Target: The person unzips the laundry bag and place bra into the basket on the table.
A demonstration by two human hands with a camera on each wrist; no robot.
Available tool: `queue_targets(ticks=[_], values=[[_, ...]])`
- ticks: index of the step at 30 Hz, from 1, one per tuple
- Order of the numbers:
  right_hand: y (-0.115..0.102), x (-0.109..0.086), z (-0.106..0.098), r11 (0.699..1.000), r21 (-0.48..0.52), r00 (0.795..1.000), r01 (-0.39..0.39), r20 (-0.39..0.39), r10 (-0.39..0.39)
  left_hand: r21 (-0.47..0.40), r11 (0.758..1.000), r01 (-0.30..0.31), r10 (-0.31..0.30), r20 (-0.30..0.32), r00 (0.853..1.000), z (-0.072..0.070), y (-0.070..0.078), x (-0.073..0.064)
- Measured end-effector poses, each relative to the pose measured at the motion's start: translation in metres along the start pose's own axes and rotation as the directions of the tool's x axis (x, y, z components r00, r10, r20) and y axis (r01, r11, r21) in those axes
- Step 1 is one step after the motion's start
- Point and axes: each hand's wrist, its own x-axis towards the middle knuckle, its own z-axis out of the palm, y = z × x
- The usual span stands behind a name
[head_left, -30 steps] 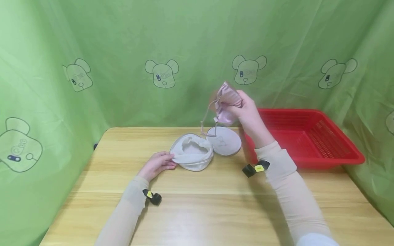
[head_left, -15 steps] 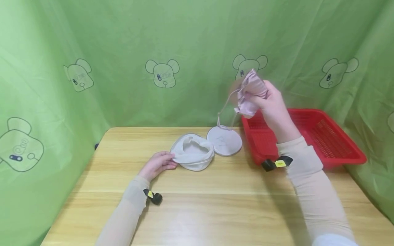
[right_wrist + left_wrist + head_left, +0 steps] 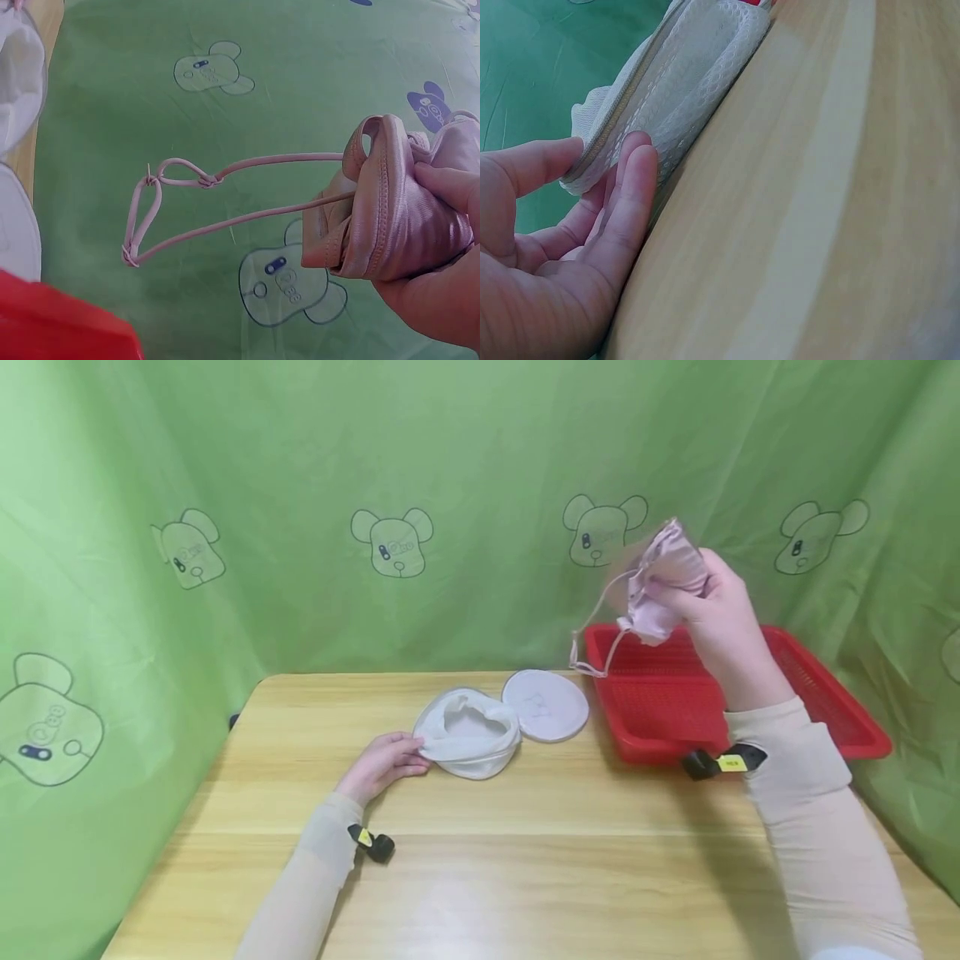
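My left hand [image 3: 381, 766] pinches the left edge of a round white mesh laundry bag [image 3: 472, 758] on the table. In the left wrist view, the thumb presses the bag's zipped rim [image 3: 619, 112] with the fingers on the other side. The bag's mouth gapes upward, and its round lid [image 3: 546, 706] lies folded back to the right. Raised over the red basket, my right hand [image 3: 723, 610] grips a bunched pink satin bra [image 3: 667, 581]. Its thin, knotted straps [image 3: 259, 159] dangle in a loop to the left. My palm hides part of the bra.
A red plastic basket [image 3: 847, 752] with slotted sides stands at the table's right rear, partly covered by my right forearm. Green curtains [image 3: 480, 435] with bear-head outlines hang behind and at both sides. The wooden table [image 3: 525, 877] reaches toward me.
My right hand has carried the bra to the right and slightly upward, from above the bag's lid to above the basket. My left hand stays on the bag's edge.
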Motion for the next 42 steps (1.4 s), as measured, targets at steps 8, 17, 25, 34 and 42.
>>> queue_targets(ticks=[8,17,25,34,42], values=[[-0.002,-0.004,-0.017,1.000,-0.010,0.999,-0.010,-0.034,0.010,-0.013,1.000,-0.011,0.011,0.005,1.000,-0.002,0.001,-0.001],[0.000,-0.010,-0.035,0.998,-0.056,0.997,-0.023,-0.077,0.019,-0.021,1.000,-0.001,0.001,0.003,1.000,-0.001,0.001,-0.001],[0.008,-0.011,-0.050,0.999,-0.002,0.995,-0.036,-0.097,0.036,-0.027,1.000,-0.003,0.003,0.001,1.000,-0.001,0.001,-0.003],[0.019,-0.012,-0.059,0.998,-0.024,0.991,-0.050,-0.128,0.047,-0.040,0.999,-0.006,0.006,0.006,1.000,-0.001,0.001,-0.003],[0.036,-0.005,-0.067,0.998,0.024,0.988,-0.050,-0.146,0.053,-0.038,0.999,-0.011,0.011,0.006,1.000,0.000,0.000,-0.005]])
